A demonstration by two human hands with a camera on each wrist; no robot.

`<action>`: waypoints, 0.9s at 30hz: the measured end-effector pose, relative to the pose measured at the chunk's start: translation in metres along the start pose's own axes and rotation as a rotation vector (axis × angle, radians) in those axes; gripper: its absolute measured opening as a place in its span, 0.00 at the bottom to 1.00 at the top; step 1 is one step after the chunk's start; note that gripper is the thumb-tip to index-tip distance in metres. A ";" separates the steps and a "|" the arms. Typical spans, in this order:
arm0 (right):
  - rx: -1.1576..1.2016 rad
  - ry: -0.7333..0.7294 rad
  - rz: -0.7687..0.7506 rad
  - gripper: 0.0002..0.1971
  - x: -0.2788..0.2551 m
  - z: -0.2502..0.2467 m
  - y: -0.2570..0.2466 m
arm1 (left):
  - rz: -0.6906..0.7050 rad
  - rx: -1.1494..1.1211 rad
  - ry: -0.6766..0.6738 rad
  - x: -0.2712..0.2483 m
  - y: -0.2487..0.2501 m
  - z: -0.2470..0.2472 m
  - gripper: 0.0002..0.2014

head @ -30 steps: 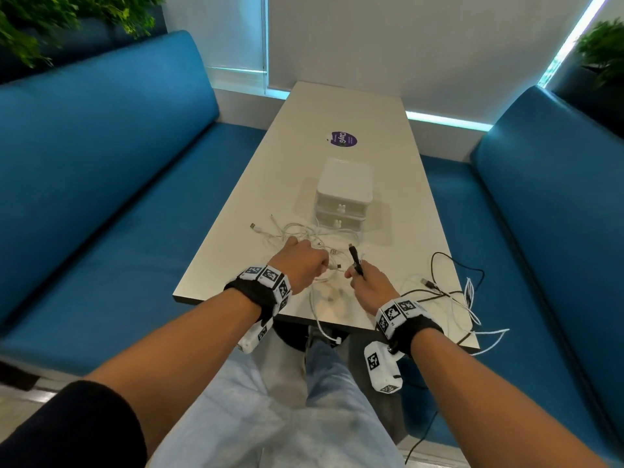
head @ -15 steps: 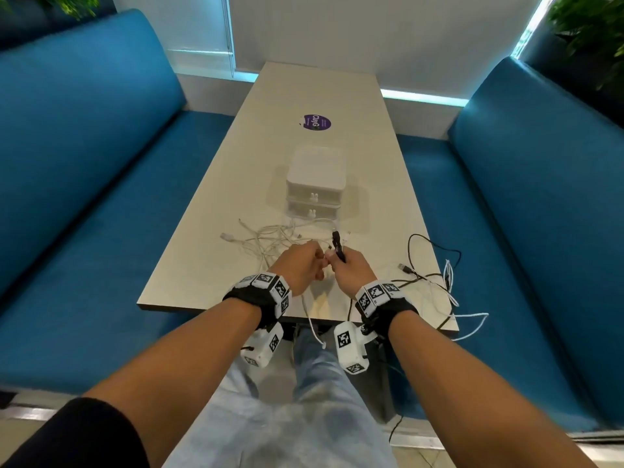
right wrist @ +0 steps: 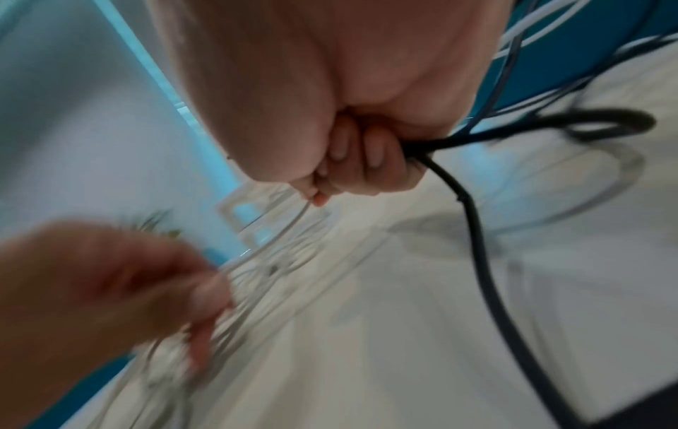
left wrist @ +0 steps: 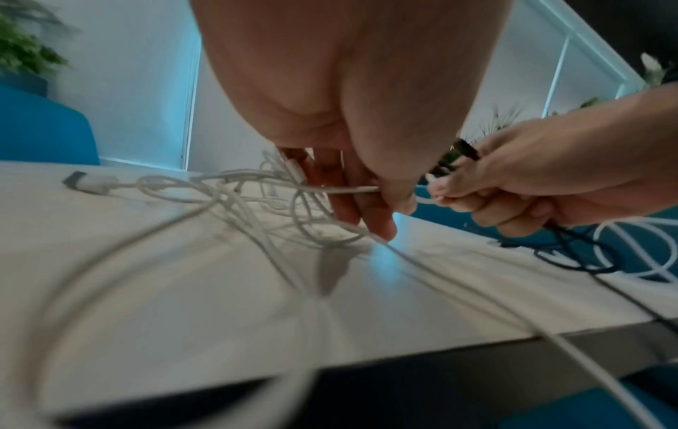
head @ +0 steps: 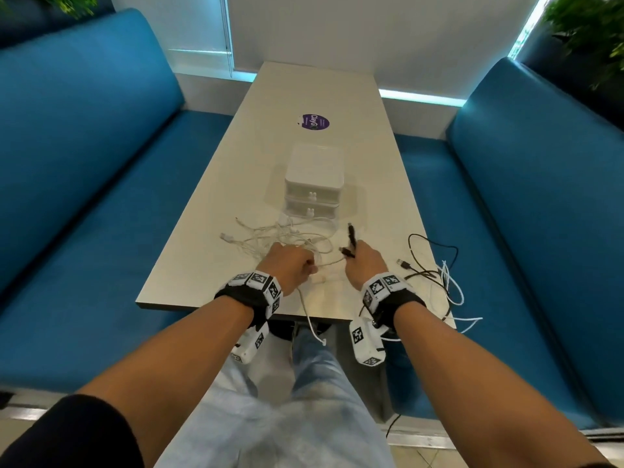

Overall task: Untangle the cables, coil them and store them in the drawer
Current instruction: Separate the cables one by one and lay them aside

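A tangle of white cables (head: 283, 234) lies on the table in front of a small white two-drawer unit (head: 314, 180), both drawers closed. My left hand (head: 292, 265) pinches a white cable (left wrist: 352, 190) at the near edge of the tangle. My right hand (head: 363, 261) grips a black cable (right wrist: 451, 180) in its fist, and two black plug ends (head: 351, 233) stick up out of it. In the left wrist view the right hand's (left wrist: 532, 180) fingertips also pinch the same white cable. The black cable's loops (head: 432, 261) lie to the right.
The pale table (head: 236, 184) runs between two blue benches (head: 84, 163). A purple sticker (head: 314, 121) is on its far half. One white cable (head: 310, 319) hangs over the near edge; another white cable (head: 452, 288) hangs off the right corner. A white USB plug (left wrist: 86, 183) lies left.
Half a second ago my hands were nearly touching; they have since drawn apart, with a short stretch of white cable pulled between them. The black plugs stay in my right hand.
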State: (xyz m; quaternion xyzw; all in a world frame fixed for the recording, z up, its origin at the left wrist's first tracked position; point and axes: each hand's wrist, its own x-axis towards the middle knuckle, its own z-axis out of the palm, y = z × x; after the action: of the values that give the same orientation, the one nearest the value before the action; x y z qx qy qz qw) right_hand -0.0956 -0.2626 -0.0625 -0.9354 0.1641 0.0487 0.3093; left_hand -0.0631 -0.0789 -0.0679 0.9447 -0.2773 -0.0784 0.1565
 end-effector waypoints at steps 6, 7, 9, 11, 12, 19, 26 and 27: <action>0.122 -0.042 -0.027 0.11 0.003 -0.008 0.005 | 0.014 0.086 -0.008 0.002 -0.017 0.008 0.14; 0.134 -0.058 -0.057 0.11 0.002 -0.006 0.000 | 0.025 0.101 0.002 0.002 -0.015 0.011 0.14; 0.094 -0.082 -0.121 0.10 0.001 -0.002 -0.007 | 0.046 0.154 0.031 0.001 -0.013 0.015 0.15; -0.051 -0.081 -0.182 0.10 -0.001 -0.001 -0.007 | 0.050 0.197 0.024 -0.001 -0.016 0.015 0.16; -0.148 -0.083 -0.206 0.10 -0.001 -0.003 -0.004 | 0.045 0.211 0.014 -0.003 -0.019 0.013 0.16; -0.341 -0.120 -0.108 0.12 -0.001 -0.022 0.025 | 0.007 0.327 0.009 -0.008 -0.024 0.002 0.16; -0.158 -0.209 -0.355 0.13 -0.015 0.002 -0.025 | 0.044 0.433 0.018 -0.005 0.008 0.003 0.14; -0.151 -0.224 -0.367 0.11 -0.016 0.005 -0.028 | 0.027 0.427 0.019 -0.006 0.008 0.003 0.14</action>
State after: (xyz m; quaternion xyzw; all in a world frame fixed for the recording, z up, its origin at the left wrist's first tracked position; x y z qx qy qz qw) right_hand -0.1015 -0.2337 -0.0478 -0.9588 -0.0484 0.1073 0.2585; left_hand -0.0727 -0.0824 -0.0676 0.9534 -0.2986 -0.0070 -0.0434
